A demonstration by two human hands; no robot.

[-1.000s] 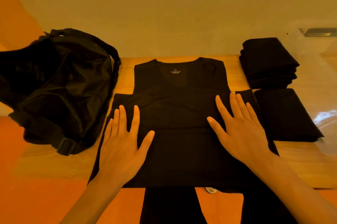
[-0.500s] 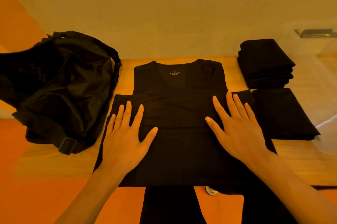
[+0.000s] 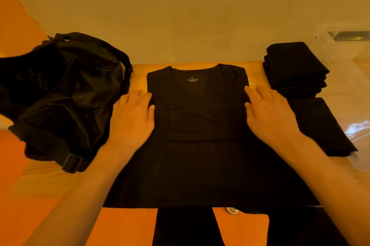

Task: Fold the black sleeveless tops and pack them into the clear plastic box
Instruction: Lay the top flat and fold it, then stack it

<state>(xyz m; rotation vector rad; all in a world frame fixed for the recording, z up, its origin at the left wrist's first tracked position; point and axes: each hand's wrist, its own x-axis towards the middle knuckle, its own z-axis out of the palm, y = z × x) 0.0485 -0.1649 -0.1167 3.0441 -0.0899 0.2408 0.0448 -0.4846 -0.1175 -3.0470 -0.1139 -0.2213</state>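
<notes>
Black bag (image 3: 60,95) slumped at left on wooden table (image 3: 138,73). Left hand (image 3: 132,117) flat, fingers straight, on left edge of black sleeveless top (image 3: 198,145), spread centre, neckline far. Right hand (image 3: 270,115) flat on its right edge. Right: stack of folded tops (image 3: 296,69) far, single folded top (image 3: 320,125) nearer. Clear plastic box (image 3: 352,85) at far right, outline faint.

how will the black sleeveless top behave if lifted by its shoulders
Probably floppy: the black sleeveless top lies limp and flat on the wooden table. Likely light, being thin cloth like the stack of folded tops, whose layers sag softly. Pushed from one side, it would probably bunch rather than slide.
</notes>
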